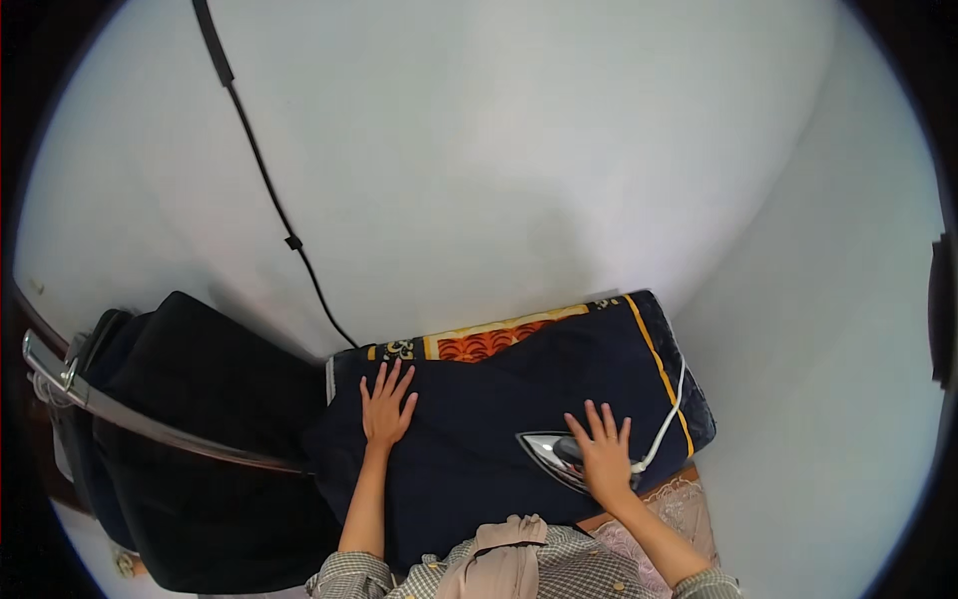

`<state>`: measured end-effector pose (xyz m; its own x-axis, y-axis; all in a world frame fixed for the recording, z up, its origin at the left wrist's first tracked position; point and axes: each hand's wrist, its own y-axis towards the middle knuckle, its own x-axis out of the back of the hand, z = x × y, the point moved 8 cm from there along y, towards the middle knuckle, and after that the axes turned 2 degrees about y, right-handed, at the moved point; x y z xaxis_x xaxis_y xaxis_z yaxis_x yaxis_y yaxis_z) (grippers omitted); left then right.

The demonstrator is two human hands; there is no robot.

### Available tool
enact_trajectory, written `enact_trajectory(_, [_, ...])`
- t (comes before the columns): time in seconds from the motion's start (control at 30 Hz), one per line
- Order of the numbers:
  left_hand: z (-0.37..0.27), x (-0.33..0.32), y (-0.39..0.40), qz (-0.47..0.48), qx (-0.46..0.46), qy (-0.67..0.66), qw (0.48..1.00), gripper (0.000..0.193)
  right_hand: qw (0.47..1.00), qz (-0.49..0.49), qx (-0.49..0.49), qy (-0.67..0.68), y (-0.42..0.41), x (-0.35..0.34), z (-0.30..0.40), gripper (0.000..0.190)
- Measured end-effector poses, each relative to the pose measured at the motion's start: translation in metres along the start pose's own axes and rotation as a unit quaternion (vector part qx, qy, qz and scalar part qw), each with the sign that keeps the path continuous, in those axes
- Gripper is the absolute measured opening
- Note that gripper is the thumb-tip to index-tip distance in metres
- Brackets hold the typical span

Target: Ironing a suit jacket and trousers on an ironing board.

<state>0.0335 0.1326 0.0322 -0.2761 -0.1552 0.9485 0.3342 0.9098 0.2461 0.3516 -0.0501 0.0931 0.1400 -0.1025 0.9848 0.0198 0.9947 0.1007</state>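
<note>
A dark navy cloth (479, 419) lies spread over a patterned padded surface (494, 338) whose orange and yellow design shows along the far edge. My left hand (386, 408) rests on the cloth near its upper left part, palm down with fingers spread. Over the handle of a clothes iron (550, 454) is my right hand (608, 457), its fingers extended and apart; whether the palm touches the handle is hidden. The iron sits on the cloth with its tip to the left, and its white cord (668, 427) runs up along the right side.
Dark garments (217, 449) hang at the left beside a curved metal bar (187, 440). A black cable (262, 165) runs down the pale wall (449, 150) behind the padded surface. Pale lace-edged fabric (685, 509) lies at the near right.
</note>
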Motion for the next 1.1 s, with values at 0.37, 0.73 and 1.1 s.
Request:
enact_trajectory(0.37, [0.003, 0.000, -0.001, -0.020, -0.007, -0.004, 1.000, 0.045, 0.994, -0.048, 0.093, 0.009, 0.111, -0.037, 0.122, 0.067])
enact_trajectory(0.73, [0.003, 0.002, -0.002, 0.004, 0.002, -0.009, 1.000, 0.044, 0.999, -0.026, 0.015, 0.013, 0.062, -0.023, 0.050, 0.059])
enact_trajectory(1.1, [0.003, 0.000, -0.001, 0.014, 0.014, 0.009, 1.000, 0.044, 0.996, 0.028, -0.086, -0.008, -0.037, 0.006, -0.046, 0.077])
